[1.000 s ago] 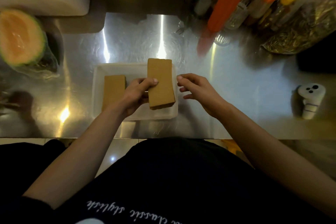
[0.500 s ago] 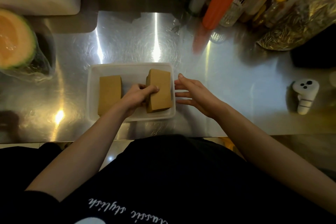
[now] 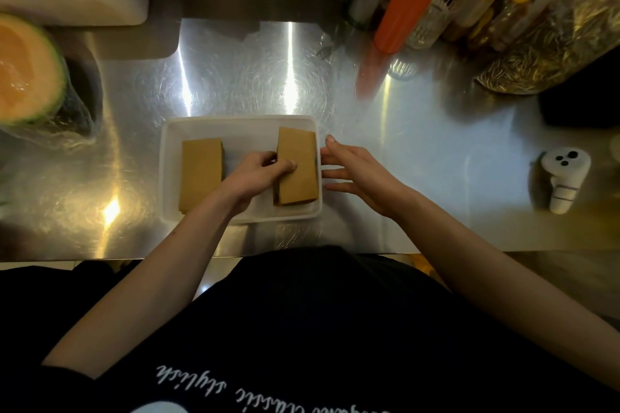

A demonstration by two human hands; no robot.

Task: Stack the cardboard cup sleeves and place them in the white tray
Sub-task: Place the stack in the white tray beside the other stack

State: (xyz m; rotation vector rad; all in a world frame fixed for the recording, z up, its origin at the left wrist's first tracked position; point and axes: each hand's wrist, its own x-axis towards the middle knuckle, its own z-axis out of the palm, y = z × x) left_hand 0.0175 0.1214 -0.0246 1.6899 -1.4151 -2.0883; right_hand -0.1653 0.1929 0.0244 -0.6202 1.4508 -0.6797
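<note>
Inside the white tray (image 3: 240,126) two sleeve stacks (image 3: 200,169) (left hand (image 3: 258,171) grips the right stack (image 3: 298,166); right hand (image 3: 355,174) open)

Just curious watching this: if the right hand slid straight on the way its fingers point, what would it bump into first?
The right hand points leftward, so it would probably meet the white tray rim first, then the held sleeve stack inside; height is unclear.

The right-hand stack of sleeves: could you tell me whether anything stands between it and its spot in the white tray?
Nothing visible does. The left hand holds the right-hand stack already inside the white tray, apart from the other stack.
</note>
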